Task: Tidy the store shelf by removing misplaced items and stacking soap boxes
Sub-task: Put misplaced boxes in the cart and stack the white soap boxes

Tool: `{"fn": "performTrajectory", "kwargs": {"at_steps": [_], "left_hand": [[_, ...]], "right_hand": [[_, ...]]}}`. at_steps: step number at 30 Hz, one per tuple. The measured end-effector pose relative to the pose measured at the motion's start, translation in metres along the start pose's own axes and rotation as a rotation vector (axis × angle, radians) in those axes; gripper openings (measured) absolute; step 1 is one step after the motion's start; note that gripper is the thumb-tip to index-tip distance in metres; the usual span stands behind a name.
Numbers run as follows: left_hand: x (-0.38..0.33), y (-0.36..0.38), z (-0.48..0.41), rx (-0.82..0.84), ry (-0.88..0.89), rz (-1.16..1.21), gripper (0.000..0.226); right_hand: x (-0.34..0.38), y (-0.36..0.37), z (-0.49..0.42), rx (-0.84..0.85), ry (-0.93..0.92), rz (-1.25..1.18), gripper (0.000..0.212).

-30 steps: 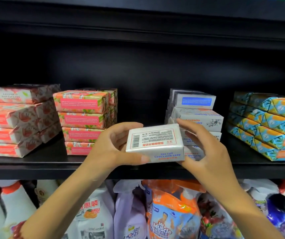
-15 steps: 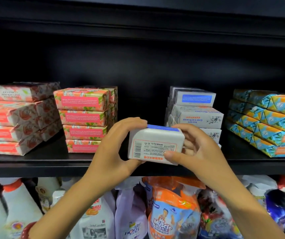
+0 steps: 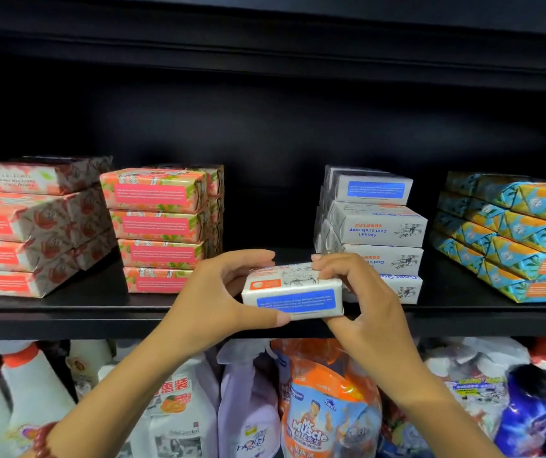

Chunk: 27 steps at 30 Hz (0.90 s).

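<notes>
A white soap box [image 3: 293,294] with a blue label panel facing me hovers just above the front of the black shelf [image 3: 99,309]. My left hand [image 3: 218,292] grips its left end, thumb under and fingers over. My right hand [image 3: 360,292] grips its right end the same way. Directly behind stands a stack of matching white soap boxes [image 3: 377,233], several high. Left of the gap is a stack of pink-and-orange soap boxes [image 3: 159,226].
Pale pink soap boxes [image 3: 27,226] are piled at the far left and blue-and-orange wrapped boxes [image 3: 516,236] at the far right. Below the shelf hang and stand cleaner bottles and refill pouches [image 3: 324,408]. A dark shelf board runs overhead.
Both hands have turned the white box over: the barcode face went away and the blue label side now faces me. The box stayed in front of the white stack.
</notes>
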<state>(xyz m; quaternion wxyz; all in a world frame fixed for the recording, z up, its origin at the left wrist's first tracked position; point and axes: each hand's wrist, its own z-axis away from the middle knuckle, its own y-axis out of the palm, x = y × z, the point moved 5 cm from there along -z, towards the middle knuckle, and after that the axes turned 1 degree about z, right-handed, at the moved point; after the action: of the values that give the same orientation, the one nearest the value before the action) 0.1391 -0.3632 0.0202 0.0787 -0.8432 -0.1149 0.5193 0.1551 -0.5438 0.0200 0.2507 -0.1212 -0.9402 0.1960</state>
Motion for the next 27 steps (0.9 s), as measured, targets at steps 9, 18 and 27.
{"fn": "performTrajectory", "kwargs": {"at_steps": [9, 18, 27], "left_hand": [[0.008, -0.005, -0.001, -0.059, -0.001, -0.226, 0.067], [-0.012, 0.012, 0.023, -0.164, 0.499, -0.892, 0.042], [-0.007, 0.015, 0.002, -0.188, 0.506, -0.974, 0.024]], "right_hand": [[-0.022, 0.003, 0.024, 0.045, 0.065, 0.261, 0.053], [-0.031, 0.011, 0.04, -0.099, -0.015, 0.423, 0.035], [-0.034, 0.011, 0.044, -0.092, -0.02, 0.434, 0.035]]}}
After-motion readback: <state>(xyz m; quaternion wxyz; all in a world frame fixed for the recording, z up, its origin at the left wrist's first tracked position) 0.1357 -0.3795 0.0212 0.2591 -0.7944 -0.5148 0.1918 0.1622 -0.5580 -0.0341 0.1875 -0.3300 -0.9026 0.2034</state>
